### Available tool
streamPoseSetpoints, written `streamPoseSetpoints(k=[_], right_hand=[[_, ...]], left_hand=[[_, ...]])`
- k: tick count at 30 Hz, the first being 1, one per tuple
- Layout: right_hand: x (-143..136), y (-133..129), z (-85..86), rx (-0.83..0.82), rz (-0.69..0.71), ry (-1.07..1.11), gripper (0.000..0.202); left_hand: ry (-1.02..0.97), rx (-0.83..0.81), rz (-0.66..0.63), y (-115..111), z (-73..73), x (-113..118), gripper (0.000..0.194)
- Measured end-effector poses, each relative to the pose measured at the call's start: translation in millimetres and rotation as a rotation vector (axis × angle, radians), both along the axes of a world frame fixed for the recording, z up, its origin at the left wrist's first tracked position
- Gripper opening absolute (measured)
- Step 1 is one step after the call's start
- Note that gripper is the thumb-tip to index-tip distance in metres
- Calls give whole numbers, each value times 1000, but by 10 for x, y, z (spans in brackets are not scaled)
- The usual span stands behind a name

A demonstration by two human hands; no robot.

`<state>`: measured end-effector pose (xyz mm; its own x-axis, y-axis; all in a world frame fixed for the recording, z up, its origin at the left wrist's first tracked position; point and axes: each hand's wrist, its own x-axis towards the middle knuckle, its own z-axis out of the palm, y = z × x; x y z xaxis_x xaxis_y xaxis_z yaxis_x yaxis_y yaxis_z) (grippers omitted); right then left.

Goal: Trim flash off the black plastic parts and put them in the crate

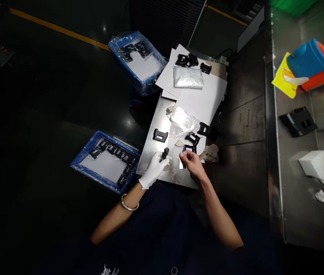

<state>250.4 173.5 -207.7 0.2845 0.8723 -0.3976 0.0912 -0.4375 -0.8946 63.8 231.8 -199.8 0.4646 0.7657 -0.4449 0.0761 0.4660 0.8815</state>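
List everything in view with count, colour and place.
Metal table: one, silver, centre.
White sheets: several, white, table's far half.
Packet: one, silvery, on the sheets.
Clear bag: one, transparent, mid-table.
Loose parts: several, count unclear, black, about the table.
Blue trays: two, blue, left of the table, holding black parts.
Lump: one, brownish, table's right edge.
Metal ledge: one, grey, right side.
Container: one, blue and orange, on ledge.
Yellow piece: one, yellow, beside container.
Larger part: one, black, on ledge.
Crumpled pieces: two, white, on ledge.
Green object: one, green, top right.
Bracelet: one, silver, left wrist.
Left hand: one, white-gloved, holding a black part.
Right hand: one, bare, over table's near end.
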Motion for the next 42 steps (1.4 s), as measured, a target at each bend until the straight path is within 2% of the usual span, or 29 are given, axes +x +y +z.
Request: streamPoseSetpoints(k=[3,7,11,13,19,24,30,37,42], right_hand=[[-121,-153,106,-4,20,7,51],[-109,-307,211,-12,49,8,48],[-44,-423,320,39,130,42,43],[-26,-471,356,53,122,12,43],[-14,-562,372,42,58,-55,46],[-4,-571,420,85,15,-84,43],[72,-551,443,121,-71,-6,43],[179,-640,451,105,-109,-89,40],[230,-703,429,92,-142,-125,39]], left_hand=[[-105,-143,15,-102,2,174,26],[-173,-182,-30,-182,11,294,24],[-195,-221,-61,-214,-1,336,20],[-195,-228,-65,-230,-8,339,19],[-212,-237,-96,-296,3,364,27],[-240,-237,-92,-305,71,407,36],[-182,-257,-92,-287,152,431,29],[-137,-252,-102,-324,199,455,24],[-162,-226,-166,-385,191,518,28]])
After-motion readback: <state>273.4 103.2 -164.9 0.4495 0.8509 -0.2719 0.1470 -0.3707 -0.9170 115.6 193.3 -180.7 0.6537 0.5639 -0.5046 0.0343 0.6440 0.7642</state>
